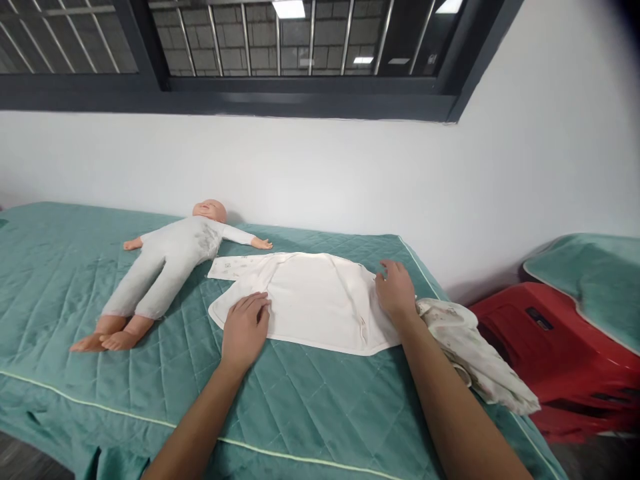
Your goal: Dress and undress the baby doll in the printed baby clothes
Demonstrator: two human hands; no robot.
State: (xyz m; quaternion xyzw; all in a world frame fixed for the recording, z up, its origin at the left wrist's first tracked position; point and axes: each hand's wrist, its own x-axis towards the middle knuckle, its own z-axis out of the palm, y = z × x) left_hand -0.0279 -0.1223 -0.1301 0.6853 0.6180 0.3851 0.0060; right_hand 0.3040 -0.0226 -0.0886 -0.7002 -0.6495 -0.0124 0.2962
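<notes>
A white baby shirt [315, 300] lies spread out, its inner side up, on the green quilted cover. One patterned sleeve stretches left toward a baby doll [180, 243] in a white bodysuit, which lies on its back with arms out. My left hand [246, 333] rests on the shirt's left front panel, palm down with the fingers stretched out. On the right side of the shirt lies my right hand [396, 290], fingers apart near the shoulder and partly hiding the other sleeve. Neither hand visibly grips anything.
A crumpled patterned cloth [475, 350] lies by my right forearm at the edge of the bed cover [300, 407]. Beyond it stands a red plastic chair [550, 333] with a green cloth [595, 287] over it. A white wall [300, 173] and a barred window are behind.
</notes>
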